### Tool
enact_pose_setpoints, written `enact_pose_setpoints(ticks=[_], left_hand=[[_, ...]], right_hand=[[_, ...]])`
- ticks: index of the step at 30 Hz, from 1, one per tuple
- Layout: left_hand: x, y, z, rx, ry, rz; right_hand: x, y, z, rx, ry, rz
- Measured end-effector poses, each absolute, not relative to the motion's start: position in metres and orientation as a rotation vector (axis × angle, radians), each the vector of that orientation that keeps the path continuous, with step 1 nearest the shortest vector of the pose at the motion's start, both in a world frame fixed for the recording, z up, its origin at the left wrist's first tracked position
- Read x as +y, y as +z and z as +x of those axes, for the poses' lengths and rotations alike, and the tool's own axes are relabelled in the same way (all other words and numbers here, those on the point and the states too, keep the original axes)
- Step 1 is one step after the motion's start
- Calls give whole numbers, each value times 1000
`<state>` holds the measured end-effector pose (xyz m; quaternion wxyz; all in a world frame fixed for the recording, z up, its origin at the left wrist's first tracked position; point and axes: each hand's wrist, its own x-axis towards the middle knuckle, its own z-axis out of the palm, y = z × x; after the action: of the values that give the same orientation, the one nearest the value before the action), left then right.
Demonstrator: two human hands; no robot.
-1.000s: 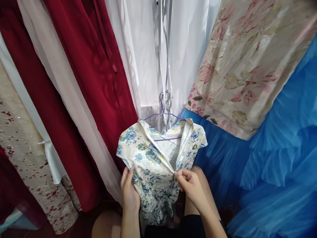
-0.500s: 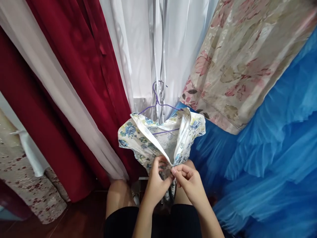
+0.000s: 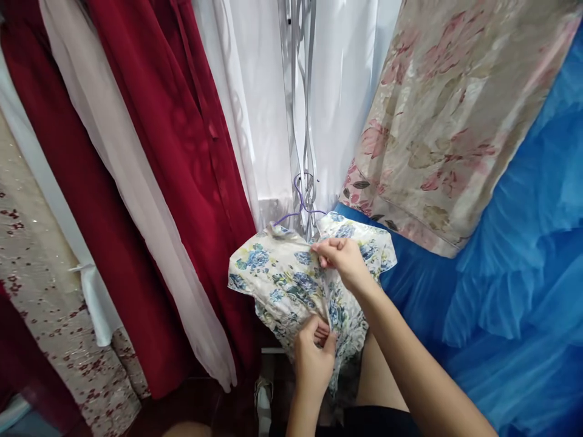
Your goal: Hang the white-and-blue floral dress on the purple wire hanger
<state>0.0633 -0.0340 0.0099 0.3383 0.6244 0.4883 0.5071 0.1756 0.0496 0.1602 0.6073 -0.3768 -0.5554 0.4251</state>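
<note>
A white dress (image 3: 277, 273) with blue and yellow-green flowers hangs on a thin purple hanger (image 3: 304, 209) in front of me. Its zipper seam (image 3: 327, 297) runs down the middle, with the two edges together along most of its length. My right hand (image 3: 339, 255) is closed in a pinch at the top of this seam, by the neckline; the zipper pull is hidden behind the fingertips. Lower down, my left hand (image 3: 315, 349) grips the dress fabric beside the seam, thumb and fingers pressed together.
Dark red cloth (image 3: 182, 121) and pale sheer cloth hang on the left. White cloth with grey ribbons (image 3: 304, 91) hangs behind the hanger. To the right are a pink-flowered beige garment (image 3: 437, 121) and layered blue tulle (image 3: 492, 291). A light shoe (image 3: 263, 400) is on the dark floor.
My right hand has travelled up the seam to the neckline, and the V-shaped opening has closed. My left hand holds the fabric lower down. The view has shifted slightly.
</note>
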Motion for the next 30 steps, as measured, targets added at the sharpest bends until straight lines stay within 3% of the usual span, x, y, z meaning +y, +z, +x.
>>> enact_pose_setpoints(ticks=[7, 13, 16, 20, 26, 30], left_hand=[[-29, 1, 63, 1146, 1158, 1582], [13, 116, 38, 1000, 1734, 1763], [39, 167, 31, 957, 1771, 2122], [46, 193, 39, 966, 1822, 2412], [53, 203, -4, 1210, 2280, 2013], [91, 180, -78, 1167, 2467, 1272]], right_hand=[[57, 189, 183, -1168, 879, -759], [36, 175, 182, -1275, 860, -789], [34, 170, 183, -1342, 822, -747], [50, 151, 174, -1362, 702, -735], [52, 104, 159, -1441, 708, -852], [28, 96, 157, -1432, 831, -857]])
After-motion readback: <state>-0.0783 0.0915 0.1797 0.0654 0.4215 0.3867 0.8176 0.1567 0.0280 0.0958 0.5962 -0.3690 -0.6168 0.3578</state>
